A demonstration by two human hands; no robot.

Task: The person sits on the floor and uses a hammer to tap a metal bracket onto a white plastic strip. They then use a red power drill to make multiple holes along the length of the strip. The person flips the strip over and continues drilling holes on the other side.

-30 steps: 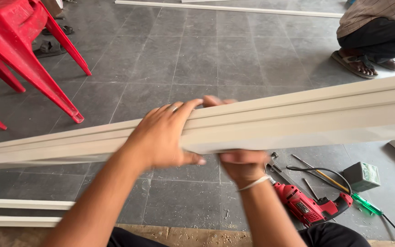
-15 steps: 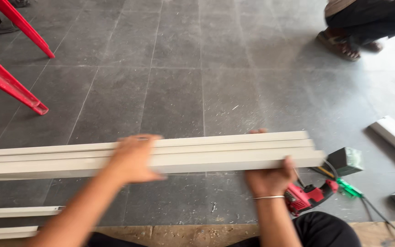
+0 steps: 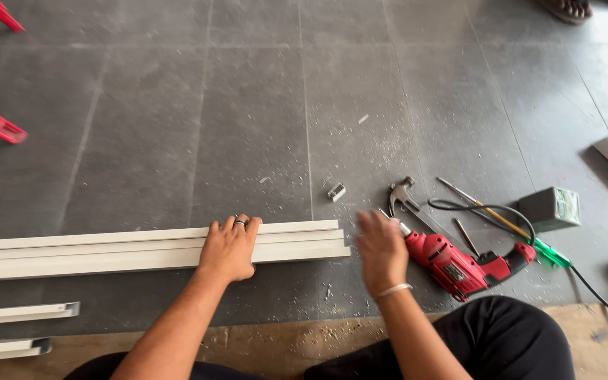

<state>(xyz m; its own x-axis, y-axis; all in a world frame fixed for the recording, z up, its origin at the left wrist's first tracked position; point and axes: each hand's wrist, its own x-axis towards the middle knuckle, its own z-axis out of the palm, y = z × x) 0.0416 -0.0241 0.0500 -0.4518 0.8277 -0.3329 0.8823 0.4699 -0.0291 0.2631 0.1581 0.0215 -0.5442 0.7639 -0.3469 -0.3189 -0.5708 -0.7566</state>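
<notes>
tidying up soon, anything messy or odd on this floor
Pale shavings and chips are scattered over the grey floor, thickest near the hammer and drill. A small metal piece lies loose by itself. Nothing looks broken.

A makeshift floor workshop: red drill (image 3: 467, 264), hammer (image 3: 404, 194) and white profiles (image 3: 128, 250) on dusty grey tiles (image 3: 248, 127).
</notes>
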